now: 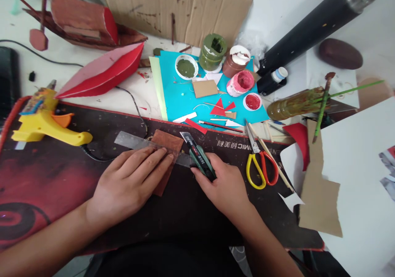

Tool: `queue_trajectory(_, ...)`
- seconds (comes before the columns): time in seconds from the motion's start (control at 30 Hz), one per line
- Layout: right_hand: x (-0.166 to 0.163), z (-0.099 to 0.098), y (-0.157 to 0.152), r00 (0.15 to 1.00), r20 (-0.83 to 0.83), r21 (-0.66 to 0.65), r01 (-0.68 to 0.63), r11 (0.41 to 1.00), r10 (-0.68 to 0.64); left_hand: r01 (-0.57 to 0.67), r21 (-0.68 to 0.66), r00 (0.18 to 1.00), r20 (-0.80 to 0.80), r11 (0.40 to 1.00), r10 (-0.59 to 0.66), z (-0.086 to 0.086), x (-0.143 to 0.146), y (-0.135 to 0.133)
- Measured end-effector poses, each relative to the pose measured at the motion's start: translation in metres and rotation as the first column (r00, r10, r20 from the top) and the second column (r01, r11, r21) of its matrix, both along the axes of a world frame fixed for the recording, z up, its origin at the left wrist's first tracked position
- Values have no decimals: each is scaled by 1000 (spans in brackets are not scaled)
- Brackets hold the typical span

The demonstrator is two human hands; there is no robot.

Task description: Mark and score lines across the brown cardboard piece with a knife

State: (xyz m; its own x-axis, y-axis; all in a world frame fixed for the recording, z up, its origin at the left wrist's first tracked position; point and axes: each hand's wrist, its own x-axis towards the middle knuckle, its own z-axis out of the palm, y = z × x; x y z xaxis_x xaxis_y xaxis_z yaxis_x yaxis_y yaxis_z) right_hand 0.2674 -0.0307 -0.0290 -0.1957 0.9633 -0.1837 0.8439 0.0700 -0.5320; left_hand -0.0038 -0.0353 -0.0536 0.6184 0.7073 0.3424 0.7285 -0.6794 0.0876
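brown card (168, 139) lies on dark mat (185, 223), approx mid-view, w/ clear ruler (129, 140) slanting across it. l hand (128, 180) flat & open, fingers almost straight, resting on ruler, gripping nothing. r hand (225, 182) closed round green-&-black utility knife (202, 160), blade out, tip just r of card's far corner. scissors (262, 168) farther r, yellow glue gun (52, 125) far l. behind: blue sheet (173, 104) w/ paint jars (212, 57), red hull (114, 73) back l.
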Motion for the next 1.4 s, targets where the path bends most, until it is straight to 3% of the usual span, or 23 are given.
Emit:
queue_trajectory(0.73,0,1,1,998,-21,-49,50,998,-51,10,13,999,-36,1000,-9,8,-2,4)
queue_trajectory(1.4,0,3,2,996,-47,-91,69,994,-73,-13,-21,1000,-2,1000,13,1,-2,-1)
